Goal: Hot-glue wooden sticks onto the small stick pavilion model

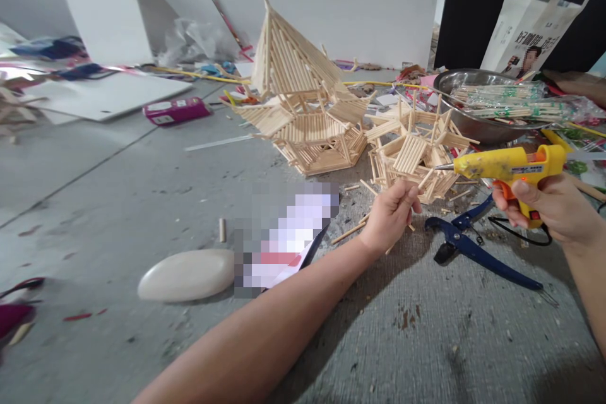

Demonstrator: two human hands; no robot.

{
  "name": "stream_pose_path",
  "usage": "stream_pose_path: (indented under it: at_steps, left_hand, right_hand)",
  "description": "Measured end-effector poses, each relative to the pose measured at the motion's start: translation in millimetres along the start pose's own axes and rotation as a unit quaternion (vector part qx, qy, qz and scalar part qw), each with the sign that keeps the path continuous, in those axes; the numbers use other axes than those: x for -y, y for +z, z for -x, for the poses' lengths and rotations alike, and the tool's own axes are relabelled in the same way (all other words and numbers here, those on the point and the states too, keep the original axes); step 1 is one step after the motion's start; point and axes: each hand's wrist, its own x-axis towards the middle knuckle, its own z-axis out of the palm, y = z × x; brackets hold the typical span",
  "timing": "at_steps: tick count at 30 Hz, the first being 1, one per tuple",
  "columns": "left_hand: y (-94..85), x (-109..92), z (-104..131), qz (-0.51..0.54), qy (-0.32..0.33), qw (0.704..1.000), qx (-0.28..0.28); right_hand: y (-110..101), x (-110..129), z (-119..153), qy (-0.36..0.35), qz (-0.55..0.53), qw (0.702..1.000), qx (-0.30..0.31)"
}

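Note:
My left hand (392, 213) pinches a short wooden stick (425, 178) in front of a half-built stick model (409, 153). In my right hand (552, 202) is a yellow hot glue gun (509, 164), its metal nozzle pointing left, close to the stick's upper end. Whether nozzle and stick touch, I cannot tell. An orange light glows on the gun's side, and fingers wrap around its handle. Behind and to the left stands a taller stick pavilion (303, 85) with a pointed roof. Below the glue gun lies a blue-handled cutter (483, 252).
A metal bowl (492, 132) holds packed sticks (502, 101), with a white tote bag (525, 28) behind it. Loose sticks lie around my left hand. Left of my forearm are a blurred-out device (284, 240), a pale rounded object (187, 274) and a purple package (176, 111).

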Motion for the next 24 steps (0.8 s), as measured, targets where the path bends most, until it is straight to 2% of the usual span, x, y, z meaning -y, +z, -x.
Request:
stream_pose_path:
  at_steps: [24]
  left_hand:
    - [1.6,-1.6,1.1,0.007,-0.014,1.0,-0.001]
  right_hand:
    - [1.3,-3.1,-0.6,0.008,0.005,1.0,-0.004]
